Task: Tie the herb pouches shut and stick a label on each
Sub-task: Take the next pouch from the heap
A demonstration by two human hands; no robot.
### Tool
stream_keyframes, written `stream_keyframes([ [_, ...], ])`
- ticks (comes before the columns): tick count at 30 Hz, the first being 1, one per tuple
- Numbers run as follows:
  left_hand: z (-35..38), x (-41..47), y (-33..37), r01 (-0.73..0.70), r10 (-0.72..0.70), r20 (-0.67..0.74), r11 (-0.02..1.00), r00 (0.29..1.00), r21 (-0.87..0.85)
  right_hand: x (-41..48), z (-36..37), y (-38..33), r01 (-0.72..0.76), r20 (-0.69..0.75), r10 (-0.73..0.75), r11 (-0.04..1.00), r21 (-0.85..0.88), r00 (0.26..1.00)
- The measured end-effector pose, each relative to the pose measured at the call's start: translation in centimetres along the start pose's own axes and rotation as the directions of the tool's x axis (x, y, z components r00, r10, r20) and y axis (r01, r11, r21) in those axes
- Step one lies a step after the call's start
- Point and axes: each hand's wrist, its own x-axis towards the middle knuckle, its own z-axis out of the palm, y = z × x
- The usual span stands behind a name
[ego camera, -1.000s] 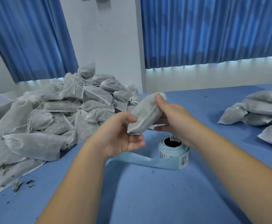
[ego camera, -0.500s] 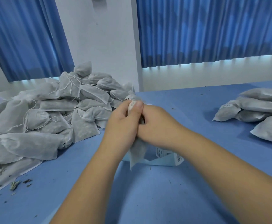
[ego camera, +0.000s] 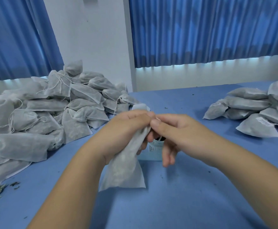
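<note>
Now the pouch (ego camera: 123,172), which a moment ago lay slanted between both hands, hangs upright near the middle of the bench (ego camera: 192,200), its bottom edge touching the cloth. The left hand (ego camera: 128,128) grips the gathered neck; the right hand (ego camera: 177,131) pinches the drawstring (ego camera: 158,119) beside it. Tying looks under way, labelling not yet. The label roll (ego camera: 153,151) waits just behind. Untied pouches (ego camera: 52,113) heap at the left edge, labelled ones (ego camera: 250,113) at the right edge.
</note>
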Motion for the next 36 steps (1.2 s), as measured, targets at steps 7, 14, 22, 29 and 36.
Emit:
stream_keyframes([
  [7,-0.2,0.1,-0.7,0.084,-0.089,0.080,0.994,0.993,0.068,-1.0,-1.2,0.3,0.039,-0.085,-0.067,0.955,-0.294,0.994],
  [14,0.2,0.1,-0.4,0.101,-0.101,0.033,0.995,0.994,-0.012,-1.2,-2.1,-0.2,0.081,-0.210,-0.125,0.975,-0.205,0.970],
  [22,1.6,0.3,-0.2,-0.012,0.023,0.048,0.978,0.999,-0.210,-0.9,-1.3,0.3,0.132,-0.376,-0.197,0.972,-0.193,0.905],
  [29,1.6,0.7,-0.6,-0.153,0.127,-0.287,0.986,0.950,-0.069,-1.1,-0.7,0.6,0.128,-0.267,-0.231,0.927,-0.354,0.936],
  [36,0.9,0.1,-0.5,-0.080,0.126,-0.178,0.966,0.976,0.246,-1.9,-1.5,-0.8,0.185,-0.227,-0.265,0.929,-0.322,0.937],
])
